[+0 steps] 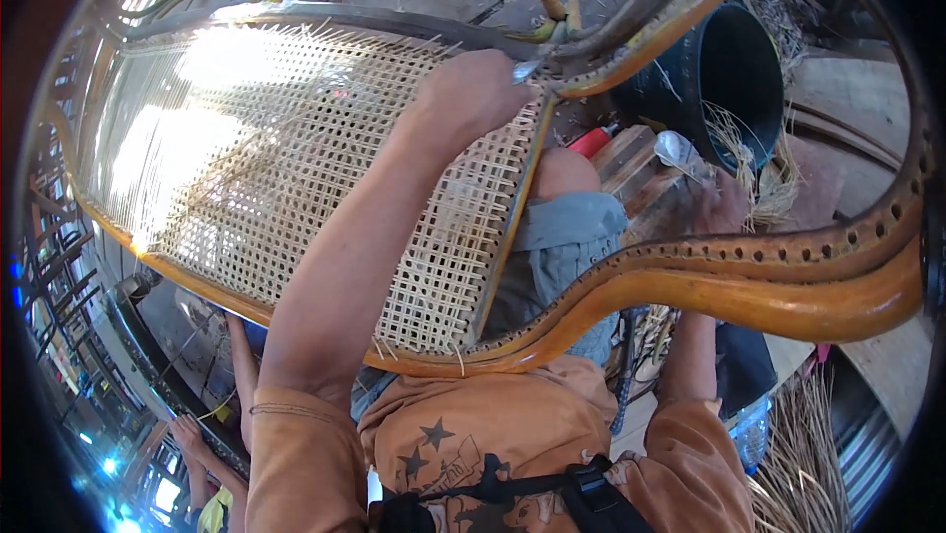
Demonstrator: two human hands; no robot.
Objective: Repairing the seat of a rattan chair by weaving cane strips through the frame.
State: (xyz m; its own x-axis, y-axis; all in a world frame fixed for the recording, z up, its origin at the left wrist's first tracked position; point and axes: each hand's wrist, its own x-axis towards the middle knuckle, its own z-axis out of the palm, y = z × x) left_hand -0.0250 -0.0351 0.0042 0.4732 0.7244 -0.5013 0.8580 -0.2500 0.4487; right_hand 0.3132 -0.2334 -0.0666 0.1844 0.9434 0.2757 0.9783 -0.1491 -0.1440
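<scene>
A woven cane panel [296, 178] fills a curved, orange-brown wooden furniture frame [709, 292] lying across my lap. My left hand [471, 92] is closed at the panel's far right corner, beside the wooden rail. A small shiny metal piece [525, 71] sticks out past its fingers; most of it is hidden. Short cane ends poke up along the panel's far edge. My right arm passes under the frame's curved rail. Beyond that rail, my right hand [724, 203] is blurred near a rounded silvery thing [676, 151] and a wooden block [631, 178]; its fingers are unclear.
A dark bucket [734, 80] lies tipped by loose cane strands [783, 178]. A red-handled tool [591, 142] rests near my knee. Long cane strips [803, 454] are bundled at the lower right. Another person's hand [185, 434] shows at the lower left. Holes line the rail.
</scene>
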